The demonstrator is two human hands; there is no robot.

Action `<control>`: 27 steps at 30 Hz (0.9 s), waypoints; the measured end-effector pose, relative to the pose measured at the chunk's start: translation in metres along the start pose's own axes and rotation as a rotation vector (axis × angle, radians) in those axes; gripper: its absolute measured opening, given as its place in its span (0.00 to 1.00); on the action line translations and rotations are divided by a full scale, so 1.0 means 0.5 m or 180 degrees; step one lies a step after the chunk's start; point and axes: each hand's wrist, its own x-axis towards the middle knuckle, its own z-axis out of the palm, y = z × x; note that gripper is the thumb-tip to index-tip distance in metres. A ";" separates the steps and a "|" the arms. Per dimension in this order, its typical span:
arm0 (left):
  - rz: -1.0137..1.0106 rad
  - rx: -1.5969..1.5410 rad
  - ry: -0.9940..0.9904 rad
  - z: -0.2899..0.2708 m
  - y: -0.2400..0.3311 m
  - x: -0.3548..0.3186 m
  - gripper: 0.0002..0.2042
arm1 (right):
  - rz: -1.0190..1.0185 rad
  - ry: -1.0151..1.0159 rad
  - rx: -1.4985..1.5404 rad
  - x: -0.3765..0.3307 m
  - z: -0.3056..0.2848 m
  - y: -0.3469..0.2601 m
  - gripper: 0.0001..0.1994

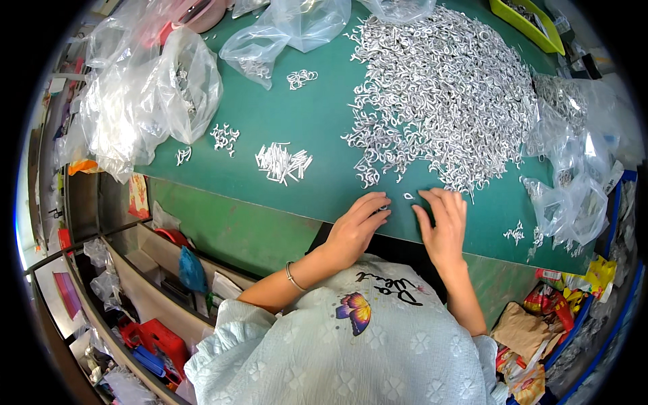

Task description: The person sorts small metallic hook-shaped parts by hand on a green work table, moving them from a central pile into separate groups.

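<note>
Near the front edge of the green table (256, 121), my left hand (356, 228) is closed with its fingertips together on a small metal piece (384, 208), mostly hidden by the fingers. My right hand (442, 226) is open, thumb and fingers apart and bent toward the table, with nothing seen between them. A small silvery loop (408, 196) lies on the tabletop between the two hands, closest to the right fingertips. Just beyond the hands spreads a large heap of small curved silvery metal pieces (439, 94).
Left of the heap lie short straight rods (282, 163), small curved bits (225, 138) and a cluster of rings (301, 79). Clear plastic bags (189, 88) stand at the far left; another bag (577, 182) sits at the right. A yellow-green tray (533, 23) is at the back right.
</note>
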 end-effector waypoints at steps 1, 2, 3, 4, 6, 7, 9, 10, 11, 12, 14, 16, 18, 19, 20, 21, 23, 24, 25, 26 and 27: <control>0.0000 0.0016 -0.0005 -0.001 0.000 0.001 0.14 | 0.0057 0.0078 0.0107 0.000 0.005 -0.011 0.10; 0.0003 0.0031 -0.0013 -0.002 0.002 0.003 0.14 | -0.0002 0.0072 0.0060 0.007 0.011 -0.021 0.10; 0.0030 0.0032 -0.0018 0.000 0.004 0.010 0.14 | -0.0032 0.0107 0.0134 0.006 0.018 -0.015 0.10; 0.0043 0.0060 0.0011 -0.001 0.004 0.011 0.14 | -0.0057 0.0148 0.0203 -0.002 0.031 -0.005 0.10; 0.0091 0.0058 0.0068 0.001 -0.003 0.009 0.15 | -0.0101 0.0199 0.0236 -0.020 0.031 0.001 0.09; 0.0108 0.0020 0.0155 0.007 -0.006 0.009 0.14 | -0.0063 0.0246 0.0233 -0.038 0.021 0.009 0.09; 0.0106 0.0116 0.0251 0.010 -0.003 0.012 0.13 | 0.0020 0.0342 0.0211 -0.083 -0.001 0.028 0.09; 0.0066 0.0115 0.0258 0.010 -0.002 0.012 0.13 | 0.0089 0.0418 0.0078 -0.101 -0.019 0.035 0.08; 0.0023 0.0113 0.0261 0.011 0.000 0.012 0.12 | 0.0178 0.0605 -0.0098 -0.122 -0.038 0.048 0.08; -0.0003 0.0117 0.0273 0.011 0.004 0.016 0.11 | 0.0251 0.0794 -0.0264 -0.145 -0.055 0.069 0.08; -0.0002 0.0124 0.0289 0.010 0.009 0.019 0.11 | 0.0578 0.1191 -0.0480 -0.185 -0.092 0.117 0.07; -0.0010 0.0162 0.0317 0.014 0.009 0.019 0.11 | 0.1150 0.1756 -0.0664 -0.201 -0.144 0.174 0.03; -0.0016 0.0208 0.0337 0.018 0.008 0.019 0.11 | 0.1523 0.2182 -0.1071 -0.216 -0.194 0.236 0.02; 0.0002 0.0200 0.0337 0.020 0.010 0.020 0.11 | 0.1509 0.2204 -0.1391 -0.223 -0.215 0.265 0.02; 0.0014 0.0196 0.0347 0.022 0.011 0.024 0.11 | 0.1519 0.2029 -0.1718 -0.227 -0.231 0.289 0.03; 0.0014 0.0225 0.0376 0.022 0.010 0.026 0.11 | 0.1506 0.1850 -0.2009 -0.223 -0.240 0.306 0.03; -0.0017 0.0186 0.0469 0.028 0.010 0.024 0.11 | 0.1389 0.1691 -0.2211 -0.235 -0.242 0.327 0.06; -0.0095 0.0113 0.0404 0.023 0.017 0.027 0.12 | 0.1449 0.1752 -0.2327 -0.238 -0.237 0.311 0.08; -0.0110 0.0078 0.0447 0.023 0.015 0.025 0.12 | 0.1361 0.1936 -0.2377 -0.219 -0.226 0.275 0.08; -0.0132 0.0069 0.0452 0.026 0.012 0.023 0.13 | 0.1334 0.2009 -0.1984 -0.203 -0.207 0.237 0.08; -0.0157 0.0070 0.0462 0.026 0.012 0.020 0.14 | 0.1306 0.2070 -0.1578 -0.181 -0.185 0.203 0.08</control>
